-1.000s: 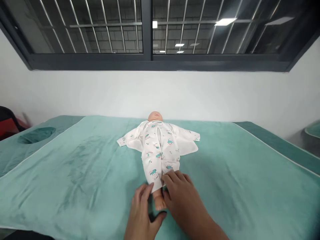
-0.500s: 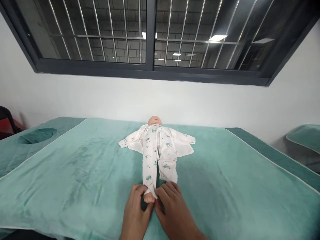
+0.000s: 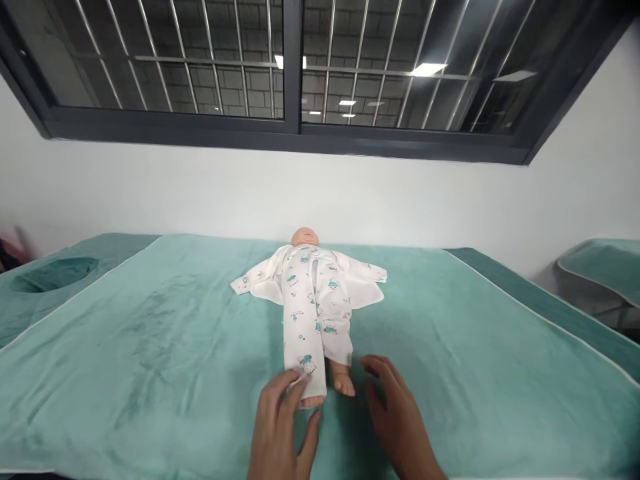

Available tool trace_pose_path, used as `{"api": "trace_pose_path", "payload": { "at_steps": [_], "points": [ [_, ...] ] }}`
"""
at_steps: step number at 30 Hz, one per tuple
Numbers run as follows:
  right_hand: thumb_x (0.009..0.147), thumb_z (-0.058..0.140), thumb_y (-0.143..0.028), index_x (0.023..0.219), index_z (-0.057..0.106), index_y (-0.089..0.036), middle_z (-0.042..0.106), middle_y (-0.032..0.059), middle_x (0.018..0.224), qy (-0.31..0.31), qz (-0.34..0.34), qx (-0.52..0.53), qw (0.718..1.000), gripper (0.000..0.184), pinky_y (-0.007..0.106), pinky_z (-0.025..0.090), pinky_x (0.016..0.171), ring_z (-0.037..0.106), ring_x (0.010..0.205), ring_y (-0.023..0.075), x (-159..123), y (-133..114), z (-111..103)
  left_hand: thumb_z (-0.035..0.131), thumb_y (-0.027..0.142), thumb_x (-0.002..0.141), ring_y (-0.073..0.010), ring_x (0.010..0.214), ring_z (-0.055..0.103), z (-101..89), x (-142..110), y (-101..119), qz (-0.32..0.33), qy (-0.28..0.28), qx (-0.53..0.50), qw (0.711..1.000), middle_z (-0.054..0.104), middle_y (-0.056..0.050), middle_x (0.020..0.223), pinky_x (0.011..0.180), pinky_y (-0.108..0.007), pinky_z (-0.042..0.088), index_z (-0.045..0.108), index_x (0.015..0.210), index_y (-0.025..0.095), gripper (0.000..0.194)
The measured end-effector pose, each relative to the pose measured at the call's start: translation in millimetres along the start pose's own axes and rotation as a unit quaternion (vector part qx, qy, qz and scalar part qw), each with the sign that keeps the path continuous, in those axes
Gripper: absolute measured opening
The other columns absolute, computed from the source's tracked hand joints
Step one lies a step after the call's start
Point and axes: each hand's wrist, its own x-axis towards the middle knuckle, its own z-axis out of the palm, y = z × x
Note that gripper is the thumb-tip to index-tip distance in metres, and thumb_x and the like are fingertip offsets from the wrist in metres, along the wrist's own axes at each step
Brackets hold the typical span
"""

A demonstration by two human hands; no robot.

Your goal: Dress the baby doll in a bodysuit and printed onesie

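The left hand, fingers parted, is touching the dressed doll at one trouser leg; the right hand, unclenched, is hovering beside its bare foot.

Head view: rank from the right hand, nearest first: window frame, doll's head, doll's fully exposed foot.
From the right hand:
1. Fully exposed foot: just to the hand's left
2. Doll's head: ahead, slightly left, near the wall
3. Window frame: up on the wall, beyond the head
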Motion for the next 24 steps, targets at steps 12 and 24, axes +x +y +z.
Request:
{"api": "trace_pose_path", "payload": {
  "at_steps": [12, 24],
  "points": [
    [0.089, 0.046, -0.015, 0.085, 0.056, -0.02, 0.058, 0.0021, 0.082, -0.061, 0.016, 0.058, 0.996, 0.012, 0.027, 0.045, 0.068, 0.055, 0.075, 0.0161, 19, -2, 4, 0.062, 0.022, 0.081, -0.0227, 0.109, 0.056, 13.3, 62, 38, 0.067, -0.183, 0.084, 0.977, 0.059, -0.004, 0.112, 0.112, -0.062, 0.023, 0.053, 0.115, 0.023, 0.035],
    [0.093, 0.043, -0.017, 0.091, 0.053, -0.022, 0.057, 0.0023, 0.085, -0.069, -0.059, 0.127, 0.988, 0.012, 0.023, 0.049, 0.068, 0.057, 0.076, 0.0141, -4, -8, -29, 0.038, 0.009, 0.09, -0.016, 0.083, 0.061, 17.7, 39, 40, 0.032, -0.135, -0.145, 0.98, 0.06, -0.005, 0.089, 0.073, -0.029, 0.054, 0.056, 0.091, 0.022, 0.022]
  ]
}}
